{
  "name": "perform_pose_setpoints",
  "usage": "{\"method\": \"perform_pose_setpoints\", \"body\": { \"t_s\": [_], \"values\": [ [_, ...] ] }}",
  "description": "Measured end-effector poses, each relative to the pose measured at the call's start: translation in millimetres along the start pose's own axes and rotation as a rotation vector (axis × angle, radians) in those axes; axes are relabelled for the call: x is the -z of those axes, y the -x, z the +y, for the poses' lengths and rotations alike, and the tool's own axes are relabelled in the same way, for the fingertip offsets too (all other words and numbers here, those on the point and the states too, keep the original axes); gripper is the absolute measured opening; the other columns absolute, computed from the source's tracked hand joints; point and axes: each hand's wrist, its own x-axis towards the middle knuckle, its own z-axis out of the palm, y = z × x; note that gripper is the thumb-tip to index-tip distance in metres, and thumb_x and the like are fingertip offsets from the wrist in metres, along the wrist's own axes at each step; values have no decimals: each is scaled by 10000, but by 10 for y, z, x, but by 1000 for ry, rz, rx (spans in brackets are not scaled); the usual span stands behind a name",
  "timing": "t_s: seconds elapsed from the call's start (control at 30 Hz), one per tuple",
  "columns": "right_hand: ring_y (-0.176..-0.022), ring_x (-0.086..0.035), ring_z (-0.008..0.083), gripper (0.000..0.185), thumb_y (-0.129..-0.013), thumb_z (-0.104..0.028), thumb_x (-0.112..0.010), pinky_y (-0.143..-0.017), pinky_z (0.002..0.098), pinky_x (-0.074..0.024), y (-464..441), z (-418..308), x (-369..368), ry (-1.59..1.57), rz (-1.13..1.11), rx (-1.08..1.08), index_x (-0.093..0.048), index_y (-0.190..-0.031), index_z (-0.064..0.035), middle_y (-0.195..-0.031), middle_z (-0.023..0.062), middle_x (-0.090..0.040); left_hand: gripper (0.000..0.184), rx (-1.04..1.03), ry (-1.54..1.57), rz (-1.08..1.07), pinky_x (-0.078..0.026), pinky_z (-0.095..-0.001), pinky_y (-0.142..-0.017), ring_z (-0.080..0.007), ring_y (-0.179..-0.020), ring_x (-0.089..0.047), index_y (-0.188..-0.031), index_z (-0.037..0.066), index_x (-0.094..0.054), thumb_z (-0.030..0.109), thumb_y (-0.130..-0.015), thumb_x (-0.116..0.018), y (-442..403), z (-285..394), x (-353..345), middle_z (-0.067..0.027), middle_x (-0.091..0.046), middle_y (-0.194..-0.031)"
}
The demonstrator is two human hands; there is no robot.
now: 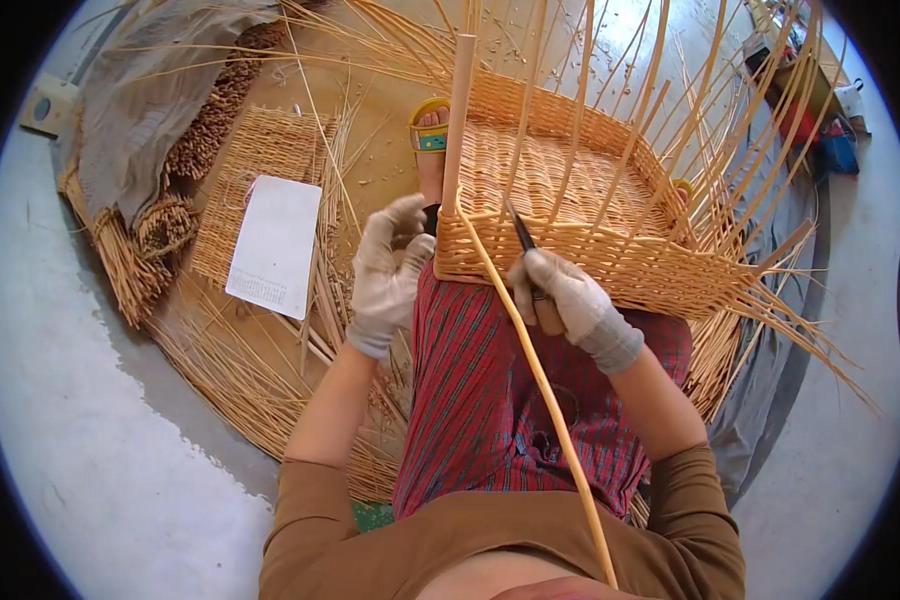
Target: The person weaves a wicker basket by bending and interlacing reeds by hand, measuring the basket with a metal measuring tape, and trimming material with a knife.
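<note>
A partly woven wicker basket point(590, 255) rests on my lap, its long upright stakes rising from the rim. A thick wooden corner post point(458, 120) stands at its left corner. My right hand point(568, 295), in a pale glove, grips a dark, slim, pointed tool point(521, 228), its tip at the near wall's rim. My left hand point(385, 270), gloved too, is just left of the corner post, fingers apart and slightly curled; nothing shows in it. One long peeled willow rod point(540, 375) runs from that corner down across my lap towards my chest.
A flat woven panel point(260, 150) lies on the floor to the left, with a white sheet of paper point(276, 245) on it. Bundles of rods point(135, 260) and a grey cloth point(155, 110) are beyond. Loose rods point(240, 370) cover the floor. Long stakes fan out at the right.
</note>
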Motion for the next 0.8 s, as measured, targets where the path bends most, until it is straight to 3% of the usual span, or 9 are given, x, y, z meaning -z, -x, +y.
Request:
{"method": "perform_pose_setpoints", "body": {
  "t_s": [0.07,0.13,0.17,0.23,0.27,0.43,0.53,0.63,0.8],
  "values": [
    [-521,-510,115,374,-1047,-412,-377,-485,259,-430,-25,-33,-108,102,6,99,-501,-947,-74,-650,41,-559,631,9,4,-83,-440,-353,-968,-219,-1167,-489,-1373,78,-502,422,-875,-681,-200,-66,-5,-138,-512,-1279],
    [-565,-527,124,359,-1049,-386,-382,-534,255,-448,-77,-1,-117,51,-16,-65,-519,-959,-66,-670,34,-569,794,22,3,-238,-324,-402,-1110,-257,-1376,-294,-1368,96,-516,623,-799,-684,-372,-121,7,-141,-408,-1360],
    [-574,-532,128,353,-1047,-380,-394,-547,254,-454,-94,-35,-123,74,1,-164,-526,-963,-63,-680,33,-579,794,27,-1,-242,-324,-402,-1110,-257,-1376,-294,-1368,96,-516,623,-799,-684,-429,-156,6,-141,-408,-1360],
    [-579,-537,126,351,-1045,-374,-400,-558,254,-461,-133,-128,-101,149,-2,-102,-534,-971,-59,-686,37,-589,754,104,119,-461,-322,-412,-1116,-241,-1382,-318,-1354,110,-522,603,-806,-680,-547,-228,-6,-106,-362,-1396],
    [-585,-543,125,348,-1044,-369,-407,-569,253,-469,-154,-142,-90,229,-4,-42,-543,-980,-54,-693,41,-600,700,20,-12,-484,-290,-428,-1131,-249,-1398,-288,-1303,121,-557,591,-803,-693,-614,-198,2,-105,-376,-1391],
    [-560,-558,131,349,-1051,-329,-372,-527,267,-464,-232,4,-179,37,29,-38,-533,-975,-29,-650,57,-593,659,20,77,-506,-274,-434,-1137,-250,-1393,-291,-1263,126,-583,574,-796,-707,-637,-350,13,-111,-393,-1390],
    [-462,-523,130,342,-1057,-309,-358,-422,270,-421,-262,-56,-198,367,27,31,-523,-947,-30,-563,37,-538,635,75,148,-488,-281,-429,-1136,-249,-1382,-309,-1251,123,-604,553,-797,-714,-620,-275,5,-118,-392,-1393],
    [-473,-533,134,353,-1059,-317,-353,-443,283,-441,-202,-136,-268,652,45,212,-523,-951,-27,-566,29,-535,599,129,181,-467,-288,-428,-1135,-249,-1371,-327,-1232,119,-626,526,-802,-717,-607,-204,-3,-119,-388,-1396],
    [-474,-529,132,353,-1051,-337,-380,-470,298,-465,-229,-406,-349,744,42,-68,-511,-910,-40,-568,20,-529,544,58,123,-474,-300,-444,-1129,-251,-1378,-316,-1189,115,-657,504,-813,-716,-622,-276,19,-119,-372,-1410]
  ]
}}
